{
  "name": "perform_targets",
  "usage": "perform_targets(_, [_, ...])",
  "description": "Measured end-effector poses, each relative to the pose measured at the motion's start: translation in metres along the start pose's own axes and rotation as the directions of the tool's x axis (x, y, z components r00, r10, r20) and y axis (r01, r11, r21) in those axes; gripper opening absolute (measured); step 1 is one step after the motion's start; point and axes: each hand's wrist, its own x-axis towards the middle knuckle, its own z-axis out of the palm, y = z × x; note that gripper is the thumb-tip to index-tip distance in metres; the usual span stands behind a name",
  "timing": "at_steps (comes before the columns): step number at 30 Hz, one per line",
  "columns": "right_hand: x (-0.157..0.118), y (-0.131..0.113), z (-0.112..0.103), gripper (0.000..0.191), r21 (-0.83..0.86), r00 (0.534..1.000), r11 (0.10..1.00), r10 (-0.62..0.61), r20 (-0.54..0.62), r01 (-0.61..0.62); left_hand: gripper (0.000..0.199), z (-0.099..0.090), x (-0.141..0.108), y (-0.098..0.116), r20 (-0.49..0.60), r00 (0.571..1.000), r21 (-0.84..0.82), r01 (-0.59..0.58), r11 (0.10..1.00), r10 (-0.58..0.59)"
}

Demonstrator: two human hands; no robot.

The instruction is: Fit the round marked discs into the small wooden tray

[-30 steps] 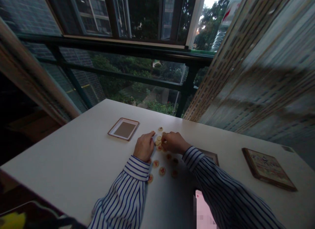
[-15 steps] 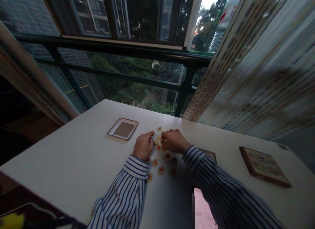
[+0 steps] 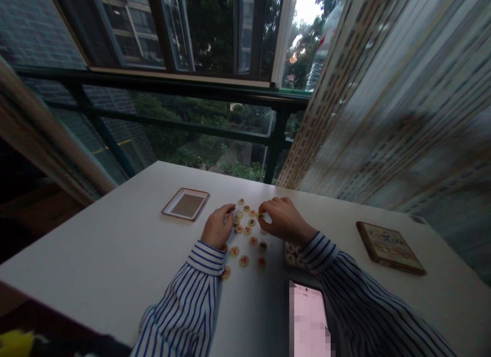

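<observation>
Round wooden Chinese chess pieces (image 3: 244, 261) with red or black characters lie scattered on the white table between my hands. My right hand (image 3: 286, 219) pinches a Chinese chess piece (image 3: 261, 216) with a dark character between thumb and fingertips, just over the spread's right side. On the left, my left hand (image 3: 218, 227) rests beside the pieces, fingers loosely curved and apart from the thumb, holding nothing. A tray (image 3: 290, 260) with pieces in rows is partly covered by my right forearm.
A shallow lid-like tray (image 3: 186, 203) sits at the back left of the table (image 3: 126, 249). On the right lies a flat, brown decorated box (image 3: 389, 247). A phone (image 3: 311, 313) with a pink screen is near the front. Window railing and curtains border the table.
My right hand has moved right from the pile with a piece in its fingers, uncovering more pieces and part of the tray. The view has shifted slightly.
</observation>
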Motion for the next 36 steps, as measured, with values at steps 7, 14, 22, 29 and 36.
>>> perform_targets(7, [-0.028, 0.014, -0.014, 0.018, 0.069, 0.989, 0.998, 0.018, -0.144, -0.008, 0.026, -0.006, 0.004, 0.034, 0.066, 0.997, -0.160, 0.054, 0.986, -0.044])
perform_targets(14, [-0.054, 0.021, -0.023, 0.019, 0.102, 0.971, 0.995, 0.033, -0.237, -0.008, 0.028, 0.002, 0.004, 0.077, 0.351, 0.936, -0.356, 0.125, 0.926, 0.009])
perform_targets(22, [-0.076, 0.030, -0.029, 0.015, 0.122, 0.950, 0.992, 0.033, -0.311, 0.005, 0.027, 0.016, 0.011, 0.119, 0.530, 0.846, -0.521, 0.267, 0.811, 0.061])
perform_targets(29, [-0.086, 0.041, -0.030, 0.016, 0.145, 0.941, 0.989, 0.013, -0.337, 0.038, 0.026, 0.022, 0.018, 0.137, 0.594, 0.805, -0.487, 0.368, 0.792, -0.009])
perform_targets(36, [-0.094, 0.052, -0.026, 0.019, 0.186, 0.940, 0.982, 0.022, -0.341, 0.045, 0.024, 0.027, 0.027, 0.141, 0.607, 0.794, -0.465, 0.351, 0.813, 0.004])
